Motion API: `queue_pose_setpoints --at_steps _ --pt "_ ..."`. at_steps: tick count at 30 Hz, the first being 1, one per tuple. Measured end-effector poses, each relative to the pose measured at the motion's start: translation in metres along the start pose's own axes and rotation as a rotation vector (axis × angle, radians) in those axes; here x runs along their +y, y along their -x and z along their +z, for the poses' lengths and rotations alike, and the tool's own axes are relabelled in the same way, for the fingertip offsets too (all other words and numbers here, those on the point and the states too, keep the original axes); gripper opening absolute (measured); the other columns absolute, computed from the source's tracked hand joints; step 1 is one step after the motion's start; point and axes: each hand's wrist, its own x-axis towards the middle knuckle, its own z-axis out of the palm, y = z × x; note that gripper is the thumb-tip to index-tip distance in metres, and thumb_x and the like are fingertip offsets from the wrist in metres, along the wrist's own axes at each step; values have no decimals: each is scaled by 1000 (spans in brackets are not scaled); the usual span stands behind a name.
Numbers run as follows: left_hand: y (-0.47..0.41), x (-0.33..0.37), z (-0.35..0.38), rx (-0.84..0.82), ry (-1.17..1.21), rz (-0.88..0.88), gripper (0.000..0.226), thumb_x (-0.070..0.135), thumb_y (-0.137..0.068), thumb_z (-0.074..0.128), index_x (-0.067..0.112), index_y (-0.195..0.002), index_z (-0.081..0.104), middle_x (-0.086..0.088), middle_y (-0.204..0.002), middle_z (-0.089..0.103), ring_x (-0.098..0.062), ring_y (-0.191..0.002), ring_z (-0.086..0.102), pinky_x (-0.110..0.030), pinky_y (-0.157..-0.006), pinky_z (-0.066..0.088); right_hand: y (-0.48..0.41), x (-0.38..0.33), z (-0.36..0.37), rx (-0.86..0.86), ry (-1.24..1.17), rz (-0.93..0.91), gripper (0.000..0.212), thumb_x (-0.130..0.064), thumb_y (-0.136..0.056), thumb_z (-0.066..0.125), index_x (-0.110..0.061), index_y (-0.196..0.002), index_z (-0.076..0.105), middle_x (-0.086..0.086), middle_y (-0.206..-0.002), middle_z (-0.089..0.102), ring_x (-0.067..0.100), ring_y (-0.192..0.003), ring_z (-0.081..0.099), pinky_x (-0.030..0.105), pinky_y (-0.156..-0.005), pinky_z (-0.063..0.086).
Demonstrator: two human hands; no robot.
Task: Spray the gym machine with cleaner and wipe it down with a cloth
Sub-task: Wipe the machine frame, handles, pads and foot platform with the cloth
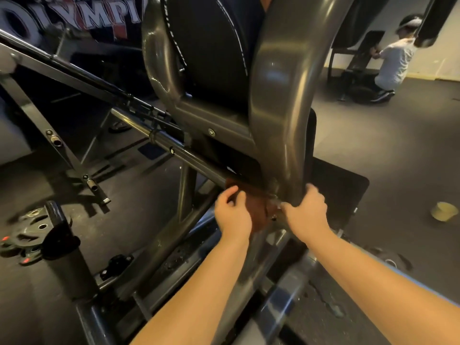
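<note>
- Rust-brown cloth (251, 205), bunched against a low joint of the gym machine (185, 192), centre of the scene, between the two hands, at the meeting of the grey curved tube (286, 135) and a slanted rail (194, 158).
- Left hand (232, 212) just left of the joint, fingers curled over the cloth and holding it against the metal; forearm reaching in from the near edge, wrist roughly straight.
- Right hand (307, 211) just right of the cloth, wrapped closed around the foot of the curved tube; impossible to tell whether also catching a corner of the cloth.
- Likely step in hand: wiping around the joint.
- To do it well: keep the right-hand brace firm, draw the cloth around the tube rather than along one face only, and press into bolt heads and seams, probable grime traps.
- No spray bottle in view.
- Elsewhere: black back pad (211, 51) far and above, weight plates (29, 230) on the floor at near left, a second person (393, 63) crouched far right.
</note>
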Motion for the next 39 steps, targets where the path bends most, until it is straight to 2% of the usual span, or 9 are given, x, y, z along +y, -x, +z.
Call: queue_pose_setpoints --at_steps 3,7,14,19,24,28,33,36,39 --pt "-15 50 -7 98 174 124 22 8 -97 69 20 -115 68 6 -110 67 -21 -119 65 -18 -90 54 -3 -10 -3 63 -233 25 98 -24 -93 76 -17 -165 9 9 -167 25 31 -153 27 47 -121 30" --pt "-16 109 -1 16 259 294 38 9 -99 66 20 -135 59 11 -127 59 -1 -113 60 -3 -73 49 -5 -28 3 71 -393 -97 94 -32 -96 71 -32 -165 7 -3 -167 28 23 -153 27 52 -125 26" --pt "-38 143 17 -148 64 592 36 8 -98 67 22 -131 63 10 -130 62 3 -122 59 -11 -95 49 -8 -43 11 154 -396 -106 76 -30 -99 66 -32 -161 22 -2 -158 37 24 -146 30 51 -121 32" --pt "-87 150 19 -75 -394 884 31 10 -99 63 17 -128 70 2 -136 62 -10 -132 53 -30 -115 43 -12 -40 10 135 -381 -120 71 -34 -98 67 -36 -157 28 -1 -152 41 27 -140 35 55 -117 37" --pt "-101 154 11 -43 -442 787 30 15 -100 64 18 -130 67 -1 -131 63 -10 -125 55 -26 -110 41 -10 -40 9 128 -379 -118 71 -33 -99 65 -38 -158 25 -2 -154 38 26 -142 29 52 -116 36" --pt "-73 143 15 -147 -404 924 22 23 -97 68 17 -118 68 6 -114 63 -8 -112 59 -14 -96 44 -10 -41 13 146 -386 -110 71 -31 -99 65 -38 -157 25 -2 -154 37 26 -142 27 52 -116 35" --pt "-69 139 11 -157 -405 871 28 22 -96 71 17 -124 70 3 -124 58 -9 -119 53 -11 -99 42 -10 -40 14 152 -396 -115 71 -30 -99 65 -37 -157 25 -2 -153 37 26 -140 27 50 -116 33" --pt "-81 144 13 -70 -496 691 37 40 -93 73 23 -126 71 2 -140 45 -16 -135 30 -16 -105 29 -11 -39 14 152 -400 -115 71 -30 -99 65 -37 -157 25 -2 -154 37 26 -141 27 50 -116 33" --pt "-86 158 17 -8 -411 422 42 49 -89 75 29 -126 69 1 -134 40 -21 -132 36 -30 -102 37 -11 -39 14 148 -404 -109 73 -29 -99 65 -38 -158 23 -3 -155 35 25 -143 25 51 -117 32"
